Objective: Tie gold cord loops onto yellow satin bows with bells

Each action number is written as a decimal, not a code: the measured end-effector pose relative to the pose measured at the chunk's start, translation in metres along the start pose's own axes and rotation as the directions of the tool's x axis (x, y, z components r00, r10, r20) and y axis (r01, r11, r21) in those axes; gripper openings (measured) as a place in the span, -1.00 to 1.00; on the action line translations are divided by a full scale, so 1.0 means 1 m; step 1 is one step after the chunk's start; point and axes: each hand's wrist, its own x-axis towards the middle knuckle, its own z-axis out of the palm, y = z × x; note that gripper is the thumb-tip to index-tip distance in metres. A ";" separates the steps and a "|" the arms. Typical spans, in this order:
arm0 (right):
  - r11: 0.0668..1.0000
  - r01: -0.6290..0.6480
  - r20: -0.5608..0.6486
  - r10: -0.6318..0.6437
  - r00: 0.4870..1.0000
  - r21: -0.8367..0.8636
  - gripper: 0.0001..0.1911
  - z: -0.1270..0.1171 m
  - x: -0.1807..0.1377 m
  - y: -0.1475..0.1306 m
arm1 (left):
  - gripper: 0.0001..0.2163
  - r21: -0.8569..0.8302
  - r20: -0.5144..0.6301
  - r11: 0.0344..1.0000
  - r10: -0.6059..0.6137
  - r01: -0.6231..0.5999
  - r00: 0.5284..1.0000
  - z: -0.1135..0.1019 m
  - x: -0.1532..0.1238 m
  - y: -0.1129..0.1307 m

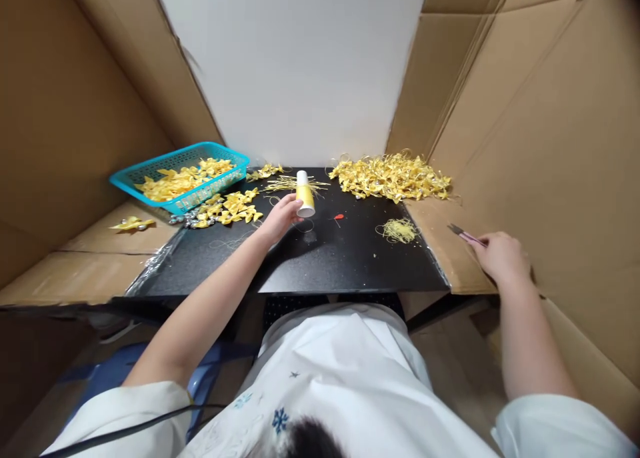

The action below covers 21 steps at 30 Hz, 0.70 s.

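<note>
My left hand is closed around a spool of yellow thread, held up over the black table with its white core showing at both ends. Far to the right, my right hand grips thread snips with pinkish handles and dark blades, above the cardboard beside the table. Behind the spool lies a spread of thin yellow strips. A small red piece rests on the table right of the spool. Farther right sits a tangle of yellow-green thread.
A turquoise basket of yellow ribbon bows stands at the back left, with loose bows in front. Another big heap of bows lies at the back right. Cardboard walls close in both sides of the black table.
</note>
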 end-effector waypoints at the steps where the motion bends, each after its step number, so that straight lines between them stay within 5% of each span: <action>1: 1.000 -0.006 -0.005 0.006 1.000 -0.011 -0.54 0.001 -0.002 -0.002 | -0.68 0.004 0.000 1.000 -0.005 0.005 1.000 0.000 0.000 0.000; 8: 0.986 -0.080 -0.020 0.083 0.996 0.143 -0.51 -0.011 -0.001 -0.043 | -0.66 -0.038 0.036 0.998 -0.042 0.043 0.998 0.004 -0.002 0.002; 12: 0.923 0.118 0.009 -0.130 0.992 0.366 -0.57 -0.032 -0.007 -0.105 | -0.64 -0.090 0.063 0.993 -0.069 0.074 0.996 0.005 -0.002 0.003; 14: 0.861 0.240 0.051 -0.293 0.955 0.449 -0.64 -0.038 -0.018 -0.146 | -0.63 -0.119 0.071 0.989 -0.083 0.092 0.994 0.006 -0.002 0.003; 17: 0.699 0.421 0.099 -0.572 0.814 0.579 -0.72 -0.033 -0.038 -0.205 | -0.63 -0.156 0.082 0.980 -0.115 0.127 0.990 0.006 -0.002 0.002; 21: 0.652 0.503 0.086 -0.654 0.751 0.567 -0.75 -0.017 -0.055 -0.255 | -0.67 -0.185 0.107 0.967 -0.156 0.174 0.982 0.008 -0.003 0.001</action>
